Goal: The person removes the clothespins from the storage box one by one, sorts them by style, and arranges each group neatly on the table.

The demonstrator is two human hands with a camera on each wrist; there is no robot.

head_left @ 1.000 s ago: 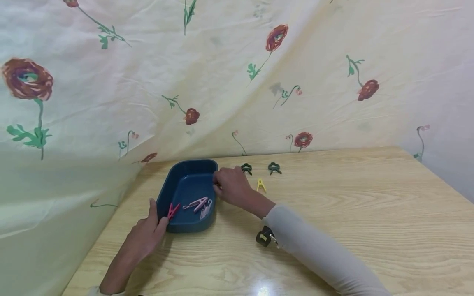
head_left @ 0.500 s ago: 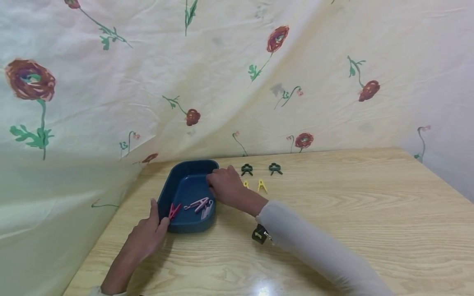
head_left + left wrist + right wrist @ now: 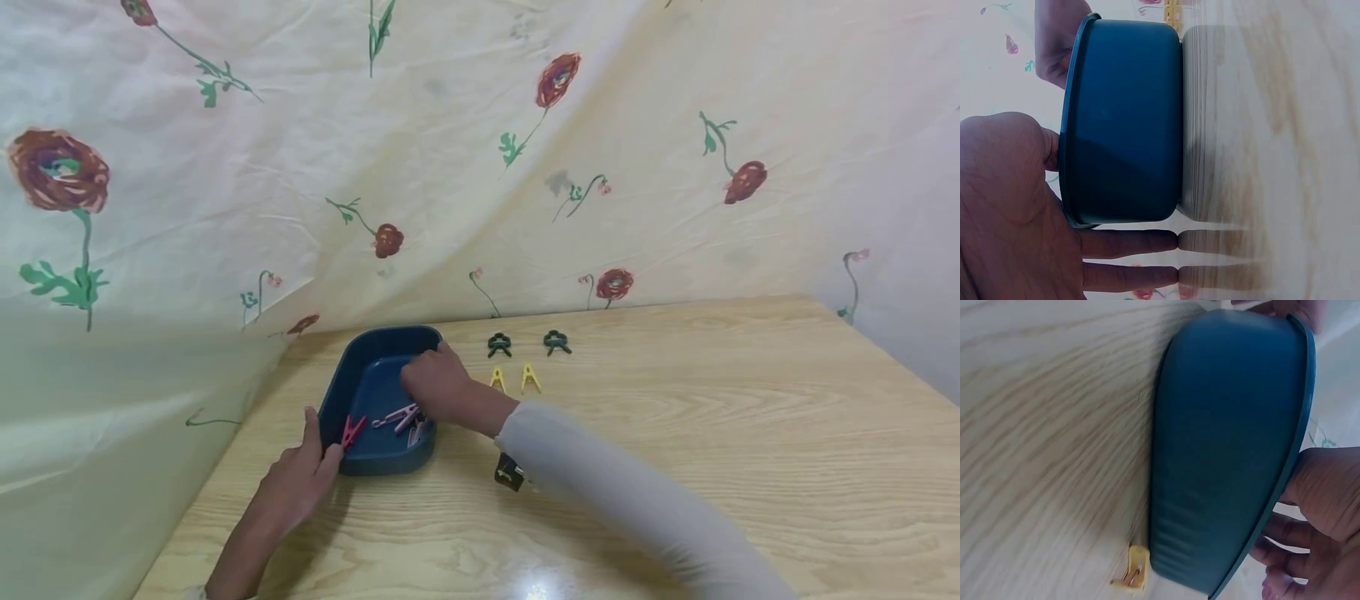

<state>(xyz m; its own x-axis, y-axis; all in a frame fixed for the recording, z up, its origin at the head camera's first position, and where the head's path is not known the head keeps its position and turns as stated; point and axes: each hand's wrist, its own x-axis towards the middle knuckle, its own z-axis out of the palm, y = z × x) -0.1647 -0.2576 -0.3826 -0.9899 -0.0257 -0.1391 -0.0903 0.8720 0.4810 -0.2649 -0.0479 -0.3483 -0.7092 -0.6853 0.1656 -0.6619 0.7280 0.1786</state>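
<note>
A deep blue plastic bin (image 3: 386,463) stands on the table. Gripping its near left corner is my left hand (image 3: 292,483), thumb at the rim and straight fingers along the outer wall (image 3: 1129,119). A red clothespin (image 3: 352,432) lies inside, close to that thumb. My right hand (image 3: 438,387) reaches over the right rim into the bin, above pink clothespins (image 3: 401,414). In the right wrist view its fingers (image 3: 1285,534) bend loosely past the rim with nothing visible in them; some fingertips are hidden.
Two yellow clothespins (image 3: 531,378) lie right of the bin, with two dark green clips (image 3: 557,341) behind them. A small black object (image 3: 508,472) with a light mark sits partly hidden by the right sleeve (image 3: 600,492). A floral sheet (image 3: 480,167) hangs at the table's back and left.
My right hand has moved left and inward from the bin's right rim, uncovering a second yellow clothespin. My left hand keeps its hold on the bin's corner.
</note>
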